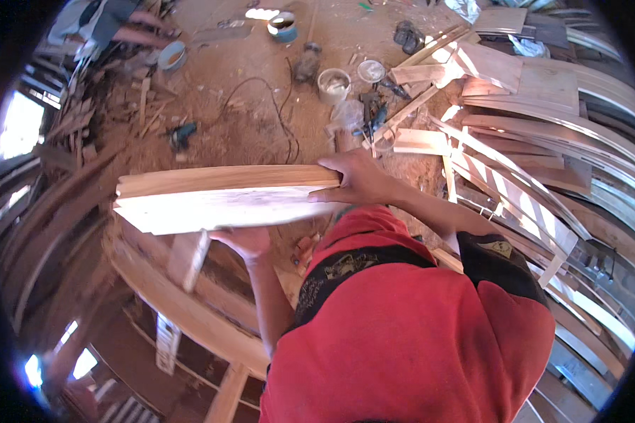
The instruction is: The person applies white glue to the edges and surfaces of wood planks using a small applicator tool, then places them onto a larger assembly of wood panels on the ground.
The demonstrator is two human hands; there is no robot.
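Note:
A long, thick wooden board (226,182) is held up crosswise in front of me. Its upper edge is orange-brown with lines along it, its near face glares white in the sunlight, and its left end is notched. My right hand (360,180) grips the right end, the fingers on the top edge and the thumb against the near face. Below the lower edge, my left hand (245,243) bears the board from underneath; part of its fingers is hidden behind the wood.
A curved timber beam (190,321) lies at lower left. On the dirt floor are a teal power tool (183,135), a cable (279,113), a white bucket (334,84) and a blue pot (282,28). Stacked planks (543,92) fill the right side. Another person's legs (137,35) show at far left.

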